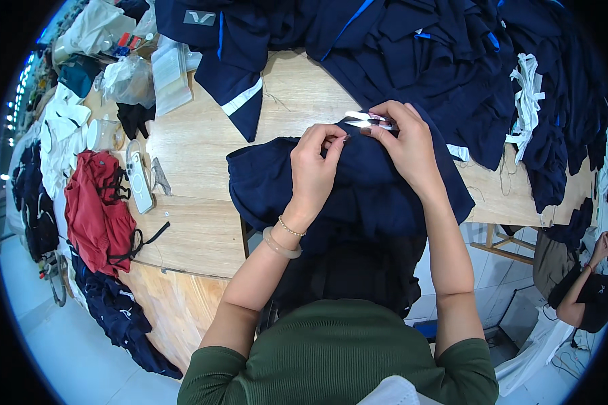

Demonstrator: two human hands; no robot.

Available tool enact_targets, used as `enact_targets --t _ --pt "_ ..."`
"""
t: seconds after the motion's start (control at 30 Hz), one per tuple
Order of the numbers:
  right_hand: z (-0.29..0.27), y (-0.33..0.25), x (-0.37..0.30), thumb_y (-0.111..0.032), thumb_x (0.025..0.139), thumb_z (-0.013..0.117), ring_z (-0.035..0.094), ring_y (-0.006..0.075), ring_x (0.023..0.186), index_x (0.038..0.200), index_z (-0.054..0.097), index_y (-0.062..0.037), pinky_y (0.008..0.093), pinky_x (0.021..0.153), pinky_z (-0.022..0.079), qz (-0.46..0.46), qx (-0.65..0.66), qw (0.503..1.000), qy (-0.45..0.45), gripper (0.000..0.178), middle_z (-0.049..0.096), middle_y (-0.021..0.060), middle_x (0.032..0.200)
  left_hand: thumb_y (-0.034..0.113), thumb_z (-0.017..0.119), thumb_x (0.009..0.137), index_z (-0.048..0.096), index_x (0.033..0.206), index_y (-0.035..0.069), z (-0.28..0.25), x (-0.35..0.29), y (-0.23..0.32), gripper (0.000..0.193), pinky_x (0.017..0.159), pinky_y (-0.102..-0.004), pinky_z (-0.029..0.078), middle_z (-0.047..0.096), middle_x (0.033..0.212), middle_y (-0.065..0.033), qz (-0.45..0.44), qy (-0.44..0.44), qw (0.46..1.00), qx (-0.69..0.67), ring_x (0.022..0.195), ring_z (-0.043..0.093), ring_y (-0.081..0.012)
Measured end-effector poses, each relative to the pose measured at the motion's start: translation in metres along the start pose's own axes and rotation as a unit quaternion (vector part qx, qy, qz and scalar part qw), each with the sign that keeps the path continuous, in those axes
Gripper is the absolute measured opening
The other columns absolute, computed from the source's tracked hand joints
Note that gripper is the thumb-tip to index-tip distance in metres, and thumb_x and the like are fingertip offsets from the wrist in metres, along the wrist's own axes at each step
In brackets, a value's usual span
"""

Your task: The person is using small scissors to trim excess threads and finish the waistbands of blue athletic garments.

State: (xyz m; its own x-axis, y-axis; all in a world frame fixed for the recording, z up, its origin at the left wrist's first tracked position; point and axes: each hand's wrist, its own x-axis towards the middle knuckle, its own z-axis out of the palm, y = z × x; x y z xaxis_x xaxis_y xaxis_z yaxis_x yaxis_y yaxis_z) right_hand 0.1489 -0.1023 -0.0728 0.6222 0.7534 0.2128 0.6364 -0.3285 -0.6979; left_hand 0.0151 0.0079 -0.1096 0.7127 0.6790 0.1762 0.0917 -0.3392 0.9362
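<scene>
A navy blue garment [267,179] lies over the near edge of the table and hangs down toward my lap. Above its upper part, my right hand [409,142] grips a small pair of thread snips [369,121], their shiny blades pointing left. My left hand [314,162] is closed in a pinch just left of the blades, low over the garment. Whatever sits between those fingertips is too small to make out.
Piled navy garments [419,67] cover the far side of the wooden table [189,236]. On the left are a red garment [98,209], a phone [140,182] and plastic bags [128,79]. White strips [525,101] hang at right. Another person [588,290] works at far right.
</scene>
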Motion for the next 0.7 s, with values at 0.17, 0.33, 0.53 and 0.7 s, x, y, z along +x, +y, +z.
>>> enact_targets --t 0.17,0.33,0.53,0.7 --pt "0.006 0.001 -0.003 -0.006 0.082 0.072 0.063 0.016 0.081 0.1 0.062 0.0009 0.0281 0.074 0.05 0.085 0.225 0.971 0.009 0.022 0.066 0.0093 0.088 -0.004 0.067 0.082 0.065 0.097 -0.005 0.011 0.005 -0.003 0.015 0.066 -0.0254 0.05 0.067 0.083 -0.0109 -0.022 -0.003 0.998 -0.059 0.07 0.063 -0.0158" --pt "-0.003 -0.012 0.003 -0.005 0.084 0.07 0.062 0.0113 0.083 0.099 0.061 0.0016 0.0242 0.077 0.049 0.077 0.243 0.967 0.021 0.019 0.067 0.0072 0.089 -0.004 0.066 0.082 0.067 0.1 -0.006 0.009 0.012 0.002 0.018 0.063 -0.0271 0.05 0.067 0.08 -0.0119 -0.011 -0.016 1.0 0.0 0.064 0.062 -0.0187" --pt "-0.018 0.002 0.004 -0.009 0.09 0.068 0.06 0.008 0.085 0.104 0.061 0.0014 0.0204 0.08 0.048 0.123 0.329 0.936 0.009 0.019 0.065 0.0033 0.091 -0.006 0.058 0.086 0.061 0.094 -0.005 0.01 0.016 -0.001 0.008 0.069 -0.0305 0.049 0.061 0.086 -0.0137 0.012 0.004 1.0 0.018 0.071 0.06 -0.0238" --pt "-0.02 0.012 -0.001 -0.008 0.088 0.069 0.059 0.0074 0.084 0.106 0.059 0.0003 0.0203 0.079 0.047 0.135 0.334 0.933 -0.007 0.023 0.063 0.0027 0.09 -0.006 0.055 0.088 0.056 0.094 -0.005 0.009 0.015 -0.001 0.006 0.072 -0.0305 0.049 0.059 0.088 -0.0135 -0.017 -0.024 0.999 -0.022 0.075 0.06 -0.023"
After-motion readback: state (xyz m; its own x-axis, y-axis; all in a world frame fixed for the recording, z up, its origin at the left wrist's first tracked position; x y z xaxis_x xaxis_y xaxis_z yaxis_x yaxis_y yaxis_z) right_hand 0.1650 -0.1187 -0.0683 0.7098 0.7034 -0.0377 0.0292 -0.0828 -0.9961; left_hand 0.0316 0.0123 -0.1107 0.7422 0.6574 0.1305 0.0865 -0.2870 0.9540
